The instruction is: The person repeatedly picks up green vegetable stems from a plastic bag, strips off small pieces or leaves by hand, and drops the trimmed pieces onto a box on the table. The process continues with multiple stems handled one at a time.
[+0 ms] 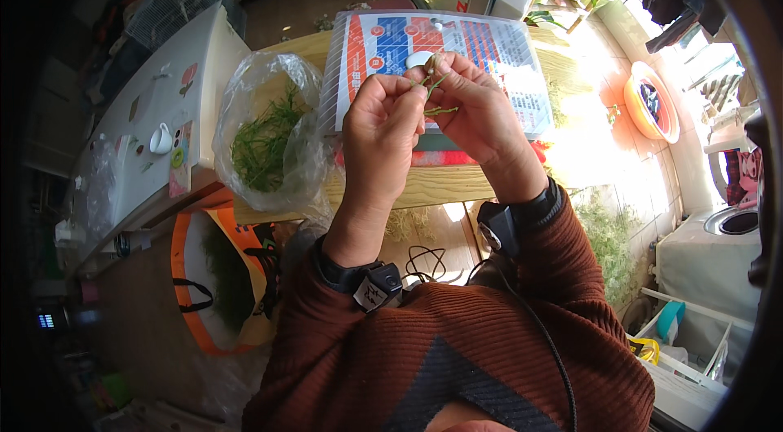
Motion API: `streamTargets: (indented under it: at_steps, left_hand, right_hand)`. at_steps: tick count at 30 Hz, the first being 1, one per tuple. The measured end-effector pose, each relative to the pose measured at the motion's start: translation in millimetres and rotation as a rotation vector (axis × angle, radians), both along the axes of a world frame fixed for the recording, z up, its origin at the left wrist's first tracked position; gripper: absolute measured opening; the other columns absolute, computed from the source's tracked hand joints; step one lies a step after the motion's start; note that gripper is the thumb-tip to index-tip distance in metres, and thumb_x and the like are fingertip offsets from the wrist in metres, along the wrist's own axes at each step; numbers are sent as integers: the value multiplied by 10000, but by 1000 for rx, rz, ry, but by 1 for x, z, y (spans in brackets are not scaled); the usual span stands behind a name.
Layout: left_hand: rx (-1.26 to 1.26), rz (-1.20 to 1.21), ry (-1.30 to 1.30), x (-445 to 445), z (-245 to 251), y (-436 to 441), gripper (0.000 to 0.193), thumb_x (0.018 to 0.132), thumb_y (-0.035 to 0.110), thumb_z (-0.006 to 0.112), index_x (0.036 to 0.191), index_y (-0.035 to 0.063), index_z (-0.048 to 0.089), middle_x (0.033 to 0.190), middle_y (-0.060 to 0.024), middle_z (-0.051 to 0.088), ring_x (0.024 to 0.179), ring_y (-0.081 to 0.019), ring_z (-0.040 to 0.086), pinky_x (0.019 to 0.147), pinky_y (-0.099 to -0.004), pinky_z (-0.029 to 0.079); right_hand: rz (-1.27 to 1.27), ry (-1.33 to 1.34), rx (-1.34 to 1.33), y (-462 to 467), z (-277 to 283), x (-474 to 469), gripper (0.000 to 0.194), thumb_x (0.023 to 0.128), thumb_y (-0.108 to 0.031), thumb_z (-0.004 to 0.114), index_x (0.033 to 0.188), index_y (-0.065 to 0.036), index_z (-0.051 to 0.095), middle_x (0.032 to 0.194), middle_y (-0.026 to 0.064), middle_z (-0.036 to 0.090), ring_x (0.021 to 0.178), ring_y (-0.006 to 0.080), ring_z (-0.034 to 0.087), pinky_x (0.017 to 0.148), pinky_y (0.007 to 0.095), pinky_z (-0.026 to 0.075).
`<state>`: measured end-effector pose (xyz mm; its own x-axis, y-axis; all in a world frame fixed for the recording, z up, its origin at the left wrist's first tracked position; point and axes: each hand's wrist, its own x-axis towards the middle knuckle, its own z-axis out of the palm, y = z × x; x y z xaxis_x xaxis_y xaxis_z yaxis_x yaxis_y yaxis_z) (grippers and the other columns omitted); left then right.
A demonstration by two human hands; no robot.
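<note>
My left hand (382, 126) and my right hand (483, 108) meet over a printed sheet (367, 95) on a wooden bench. Thin green plant stems (441, 111) show between them. Fingers and thumb of each hand pinch the stems, and a pale tuft sits at my right fingertips. The fingers hide part of the stems. Left of the sheet stands an opened clear plastic bag (229, 86), with feathery green sprigs (263, 147) inside. Wrist-worn devices sit on both of my wrists.
A white table (165, 89) on the left bears a white cup (161, 139) and a phone (181, 147). Below it stands an orange-edged bag (183, 260) holding dark greenery. Loose greenery (605, 236) lies on the floor at right, near an orange basin (639, 101). Cables (425, 260) lie under the bench (428, 184).
</note>
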<state>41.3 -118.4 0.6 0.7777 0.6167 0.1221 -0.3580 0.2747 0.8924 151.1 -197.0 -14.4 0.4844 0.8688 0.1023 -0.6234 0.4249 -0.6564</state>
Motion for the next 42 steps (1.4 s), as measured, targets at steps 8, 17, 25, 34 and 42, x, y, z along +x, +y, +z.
streamTargets:
  at_steps: [8,17,25,34,42]
  left_hand:
    - [115,94,-2,1,-2,-1,77,846,24,572,808,20,505,650,31,510,557,-3,444,484,-153,361]
    - [148,82,3,0,-1,-1,86,850,22,571,804,19,498,643,36,506,547,7,431,470,-152,342]
    - [148,121,-14,0,-1,-2,84,853,9,564,806,20,495,647,39,502,551,14,422,464,-147,330]
    - [198,119,-6,0,-2,-1,89,848,-3,566,806,21,491,649,44,499,549,19,412,461,-146,323]
    - [186,116,-11,0,-1,-2,95,849,-6,565,797,22,491,649,43,500,551,21,408,458,-147,318]
  right_hand:
    - [-72,-114,2,-2,7,-6,129,935,-136,487,964,-18,529,944,120,624,831,177,608,754,305,506]
    - [-111,-198,-29,-2,7,-7,118,930,-120,495,951,-11,537,933,104,621,851,175,606,774,313,511]
    - [-129,-130,21,-2,8,-8,103,928,-114,496,938,-22,543,924,106,625,854,183,616,766,314,523]
    - [-152,-202,-23,-2,7,-12,117,923,-124,509,938,-16,553,916,99,628,844,178,615,764,307,517]
    - [-150,-163,-12,-2,6,-11,122,921,-126,515,942,-12,552,910,95,629,835,169,612,758,296,512]
